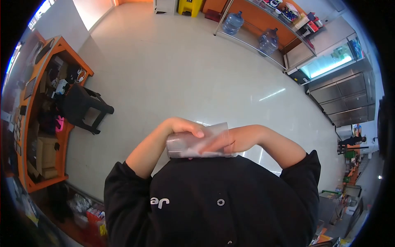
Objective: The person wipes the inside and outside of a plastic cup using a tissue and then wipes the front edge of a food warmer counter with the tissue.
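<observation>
In front of my chest lies a clear plastic container (180,149), tube-shaped and tipped on its side, its wide mouth facing right. My left hand (186,125) wraps around its closed end from above, thumb pressed on the wall. Through the mouth reaches my right hand (240,142), inside as far as the wrist. Its fingers show blurred through the plastic, pointing left. Something whitish is near those fingertips; whether it is a cloth, paper or a reflection cannot be made out.
A black stool (87,108) stands at the left by an orange desk (78,57). Water jugs (233,23) sit on the low shelf of a metal rack (251,43). Steel cabinets (343,96) line the right side. Far right is another person (354,140).
</observation>
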Available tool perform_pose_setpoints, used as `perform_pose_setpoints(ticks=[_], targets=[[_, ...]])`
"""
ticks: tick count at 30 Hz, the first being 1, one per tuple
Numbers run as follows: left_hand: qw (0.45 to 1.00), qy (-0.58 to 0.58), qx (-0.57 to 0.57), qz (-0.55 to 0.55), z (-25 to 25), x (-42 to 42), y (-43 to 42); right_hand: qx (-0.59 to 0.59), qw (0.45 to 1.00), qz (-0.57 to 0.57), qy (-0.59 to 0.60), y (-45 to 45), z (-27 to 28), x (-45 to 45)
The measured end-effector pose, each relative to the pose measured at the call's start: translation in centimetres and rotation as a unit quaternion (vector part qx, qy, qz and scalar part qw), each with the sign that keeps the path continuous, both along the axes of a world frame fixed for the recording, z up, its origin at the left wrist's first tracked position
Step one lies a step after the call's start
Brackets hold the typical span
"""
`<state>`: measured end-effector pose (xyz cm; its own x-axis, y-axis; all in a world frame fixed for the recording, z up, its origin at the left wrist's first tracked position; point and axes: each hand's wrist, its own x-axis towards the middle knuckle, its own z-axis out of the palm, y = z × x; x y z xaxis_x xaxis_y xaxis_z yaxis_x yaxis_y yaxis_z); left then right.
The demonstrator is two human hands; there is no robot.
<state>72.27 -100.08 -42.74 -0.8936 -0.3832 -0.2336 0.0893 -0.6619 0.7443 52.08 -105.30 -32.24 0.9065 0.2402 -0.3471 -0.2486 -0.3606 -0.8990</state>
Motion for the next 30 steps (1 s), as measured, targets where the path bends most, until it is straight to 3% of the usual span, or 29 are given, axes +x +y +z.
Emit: perform_pose_setpoints(ticks=[1, 5, 6, 7, 8, 9, 10, 11, 13, 14, 16, 20, 22, 23, 25, 26, 28, 29, 30], targets=[[0.999, 0.016, 0.033, 0.005, 0.4, 0.3, 0.1, 0.065, 0.992, -0.039, 0.098, -0.4, 0.4, -0.6], [0.983, 0.095, 0.159, -0.002, -0.8, 1.5, 0.2, 0.094, 0.993, -0.068, 0.018, -0.4, 0.7, -1.4], [0.983, 0.093, 0.158, 0.0, -1.1, 1.3, 0.2, 0.016, 0.986, -0.135, -0.098, 0.2, 0.2, -1.3], [0.974, 0.162, 0.155, 0.03, -1.4, 0.8, 0.1, -0.062, 0.955, -0.198, -0.213, 0.5, -0.3, -1.1], [0.96, 0.229, 0.151, 0.059, -1.4, 0.1, 0.2, -0.063, 0.954, -0.197, -0.216, 0.9, -0.6, -1.2], [0.955, 0.221, 0.15, 0.127, 0.1, -0.8, 0.8, -0.07, 0.92, -0.324, -0.208, 1.2, -1.0, -1.4], [0.956, 0.219, 0.149, 0.125, 0.6, -1.6, 0.9, -0.075, 0.87, -0.447, -0.196, 1.4, -1.3, -1.4], [0.96, 0.191, 0.123, 0.162, 0.9, -2.5, 0.7, -0.076, 0.868, -0.449, -0.197, 1.2, -1.5, -1.2], [0.959, 0.168, 0.066, 0.217, 2.1, -4.0, 0.5, -0.074, 0.746, -0.612, -0.252, 0.2, -1.7, -0.5], [0.96, 0.167, 0.065, 0.215, 2.2, -4.5, 0.3, -0.075, 0.744, -0.613, -0.254, -0.1, -1.9, -0.2], [0.945, 0.247, 0.061, 0.204, 2.5, -5.1, -0.1, -0.089, 0.685, -0.647, -0.323, -0.6, -2.0, 0.4], [0.929, 0.314, 0.082, 0.175, 2.1, -5.7, -0.4, -0.045, 0.668, -0.657, -0.347, -1.5, -1.5, 1.2], [0.874, 0.421, 0.194, 0.146, 2.1, -6.3, 0.3, 0.048, 0.663, -0.626, -0.407, -2.8, -2.6, 0.9], [0.875, 0.42, 0.193, 0.144, 1.9, -6.5, 0.5, 0.047, 0.662, -0.627, -0.408, -3.4, -2.8, 0.8], [0.809, 0.521, 0.264, 0.063, 1.5, -6.7, 0.9, 0.116, 0.618, -0.613, -0.478, -4.6, -3.0, 0.6], [0.81, 0.52, 0.265, 0.061, 1.4, -6.6, 1.0, 0.115, 0.617, -0.614, -0.479, -5.4, -2.6, 0.2], [0.846, 0.473, 0.238, 0.054, 1.7, -5.8, 1.2, 0.205, 0.554, -0.626, -0.509, -6.9, -1.7, -1.1], [0.846, 0.473, 0.238, 0.053, 1.3, -5.6, 1.2, 0.204, 0.554, -0.627, -0.509, -7.4, -1.4, -2.0], [0.823, 0.513, 0.242, 0.036, 0.9, -5.4, 1.1, 0.236, 0.594, -0.599, -0.482, -7.7, -0.8, -2.8]])
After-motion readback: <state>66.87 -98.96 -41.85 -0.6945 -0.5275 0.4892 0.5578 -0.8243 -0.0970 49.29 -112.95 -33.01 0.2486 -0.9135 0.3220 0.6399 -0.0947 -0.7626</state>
